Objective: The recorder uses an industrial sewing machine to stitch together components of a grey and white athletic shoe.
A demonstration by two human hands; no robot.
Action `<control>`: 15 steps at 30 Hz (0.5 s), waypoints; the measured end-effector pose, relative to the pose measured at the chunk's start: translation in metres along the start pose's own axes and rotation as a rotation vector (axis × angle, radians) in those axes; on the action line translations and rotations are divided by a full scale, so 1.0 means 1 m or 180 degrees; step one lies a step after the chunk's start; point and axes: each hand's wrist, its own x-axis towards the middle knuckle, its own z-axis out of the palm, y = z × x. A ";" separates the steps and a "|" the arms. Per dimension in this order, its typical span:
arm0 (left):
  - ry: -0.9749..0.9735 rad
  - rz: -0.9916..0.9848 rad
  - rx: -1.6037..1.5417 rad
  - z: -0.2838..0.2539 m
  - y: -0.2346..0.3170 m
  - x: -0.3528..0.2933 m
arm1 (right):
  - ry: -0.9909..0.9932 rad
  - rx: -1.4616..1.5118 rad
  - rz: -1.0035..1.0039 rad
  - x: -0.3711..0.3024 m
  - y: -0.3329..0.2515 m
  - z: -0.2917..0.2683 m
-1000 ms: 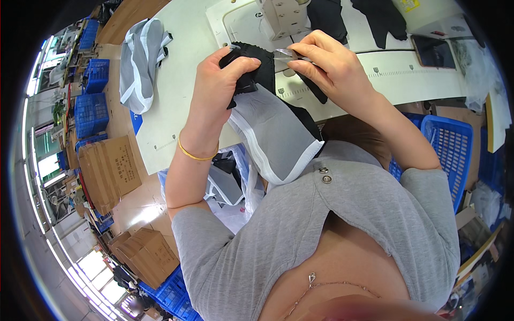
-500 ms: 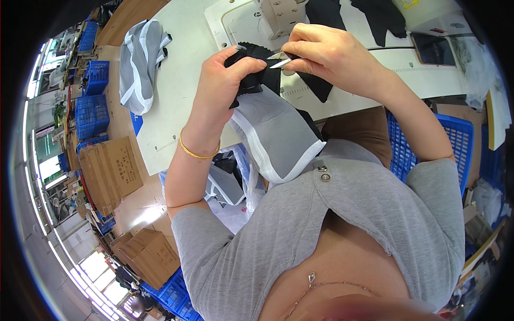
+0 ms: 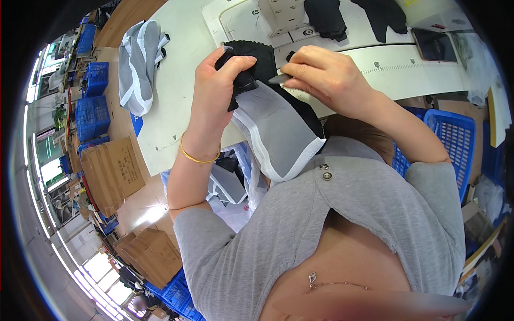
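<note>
My left hand [image 3: 213,88] is closed on the black edge of a sewn fabric piece [image 3: 281,120]. Its grey mesh panel with white trim hangs over the table edge toward my body. A black scalloped fabric part [image 3: 258,56] of it lies beyond my fingers. In my right hand [image 3: 333,80] is a pair of thread snips [image 3: 278,79], mostly hidden by the fingers. The blades look together and point left, beside the black fabric and just short of my left hand.
A sewing machine [image 3: 281,16] stands at the far side of the white table [image 3: 171,80]. Another grey mesh piece [image 3: 140,67] lies at the left. Black cut pieces [image 3: 383,18] and a phone [image 3: 433,45] are at the far right. A blue basket [image 3: 452,142] stands right of me.
The snips' blades were apart and now look together. My right hand has lowered slightly toward me. The left hand has shifted a little left, baring more black fabric.
</note>
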 end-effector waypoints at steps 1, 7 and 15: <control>-0.0008 -0.0008 0.0022 0.001 0.000 -0.001 | 0.0177 0.0005 0.0062 0.000 0.004 0.002; 0.0119 0.0560 0.0842 0.009 -0.013 -0.006 | 0.0620 0.1948 0.1883 0.017 -0.008 0.015; 0.2402 0.4402 0.3305 0.023 -0.068 -0.020 | 0.0679 0.2689 0.2391 0.028 -0.010 0.027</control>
